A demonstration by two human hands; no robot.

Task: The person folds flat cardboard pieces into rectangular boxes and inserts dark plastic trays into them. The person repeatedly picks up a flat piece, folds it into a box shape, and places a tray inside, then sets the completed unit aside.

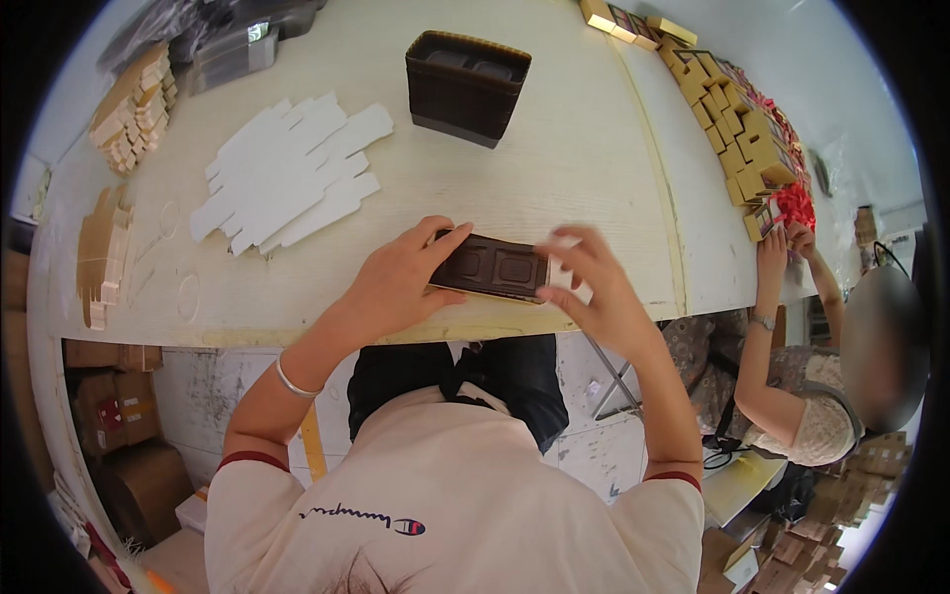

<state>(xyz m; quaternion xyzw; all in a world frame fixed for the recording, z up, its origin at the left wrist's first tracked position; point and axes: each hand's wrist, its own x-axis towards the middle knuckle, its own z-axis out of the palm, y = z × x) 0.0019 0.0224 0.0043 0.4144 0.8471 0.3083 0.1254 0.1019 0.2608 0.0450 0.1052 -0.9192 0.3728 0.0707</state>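
Tray [492,267] uncovered, seemingly mid-job; left hand [394,279] grips one end, right hand [600,288] open, contact unclear; tray stack [457,107], white cards [282,176] look unused.

On the worktop [584,178], a compartment tray [490,265] is by the near edge, between the left hand [408,272] and right hand [594,287]. Beyond it stands a tray stack [462,104], with flat cards [287,178] to its left and small boxes [737,134] far right.
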